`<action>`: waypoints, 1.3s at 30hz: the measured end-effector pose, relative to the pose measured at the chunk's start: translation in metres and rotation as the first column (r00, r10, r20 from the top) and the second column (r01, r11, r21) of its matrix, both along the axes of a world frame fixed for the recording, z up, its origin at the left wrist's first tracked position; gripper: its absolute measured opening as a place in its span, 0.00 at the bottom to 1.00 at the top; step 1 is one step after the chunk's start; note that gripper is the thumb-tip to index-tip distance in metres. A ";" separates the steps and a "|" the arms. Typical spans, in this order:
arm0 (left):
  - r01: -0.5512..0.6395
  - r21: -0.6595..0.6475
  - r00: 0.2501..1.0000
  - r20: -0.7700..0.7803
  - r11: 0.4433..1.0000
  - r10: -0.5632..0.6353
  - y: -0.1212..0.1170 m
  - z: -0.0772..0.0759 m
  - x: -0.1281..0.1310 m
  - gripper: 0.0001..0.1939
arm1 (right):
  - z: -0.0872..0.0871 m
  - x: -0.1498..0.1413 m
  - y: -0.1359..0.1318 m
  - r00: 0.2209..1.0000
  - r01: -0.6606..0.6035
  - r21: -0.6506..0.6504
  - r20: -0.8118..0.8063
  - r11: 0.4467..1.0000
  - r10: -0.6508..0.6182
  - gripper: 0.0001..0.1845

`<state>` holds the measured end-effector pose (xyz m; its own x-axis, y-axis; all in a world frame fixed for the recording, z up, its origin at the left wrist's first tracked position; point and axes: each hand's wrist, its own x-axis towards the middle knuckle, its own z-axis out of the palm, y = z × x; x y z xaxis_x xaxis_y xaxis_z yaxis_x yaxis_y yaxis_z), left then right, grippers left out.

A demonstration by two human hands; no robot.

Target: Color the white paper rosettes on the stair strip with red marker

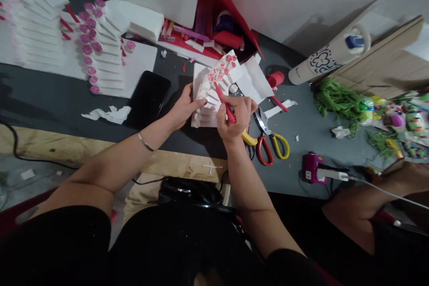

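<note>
My left hand (184, 107) rests its fingers against a white tiered foam or paper piece (209, 98), steadying it on a white board (197, 118). Small pink-red flowers line the top of that piece. My right hand (234, 116) grips a red marker (225, 105), and the marker's tip touches the piece near the flowers. The fingers of my right hand hide the marker's lower part. Both hands are directly over the piece on the dark tabletop (187, 140).
Rows of white pieces with pink flowers (100, 44) lie at the left, next to a black phone (149, 98). Scissors with red and yellow handles (270, 147) lie right of my hands. Farther right are green fibres (338, 100), a magenta plug (311, 167), and another person's arm (365, 201).
</note>
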<state>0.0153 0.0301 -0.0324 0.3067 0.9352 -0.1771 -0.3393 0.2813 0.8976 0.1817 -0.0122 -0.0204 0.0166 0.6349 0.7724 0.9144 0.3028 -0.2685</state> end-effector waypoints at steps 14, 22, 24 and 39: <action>-0.005 -0.006 1.000 -0.007 1.000 0.005 -0.001 0.001 0.000 0.53 | -0.005 0.001 0.000 1.000 -0.008 -0.089 -0.014 0.996 0.007 0.09; -0.008 0.005 1.000 -0.002 1.000 0.008 0.000 0.000 0.000 0.50 | -0.001 -0.002 0.000 0.998 -0.046 0.002 -0.032 0.999 0.046 0.10; -0.014 0.011 1.000 -0.007 1.000 0.014 -0.001 0.000 0.001 0.48 | 0.000 -0.002 -0.001 1.000 -0.022 -0.037 -0.014 0.999 0.022 0.10; 0.018 0.025 0.999 -0.033 1.000 -0.017 0.000 -0.001 0.000 0.50 | 0.004 -0.004 -0.001 1.000 0.000 0.018 0.005 1.000 0.000 0.11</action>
<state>0.0150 0.0303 -0.0334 0.3177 0.9339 -0.1639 -0.3043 0.2642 0.9152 0.1780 -0.0130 -0.0161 0.0126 0.6211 0.7836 0.9155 0.3079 -0.2588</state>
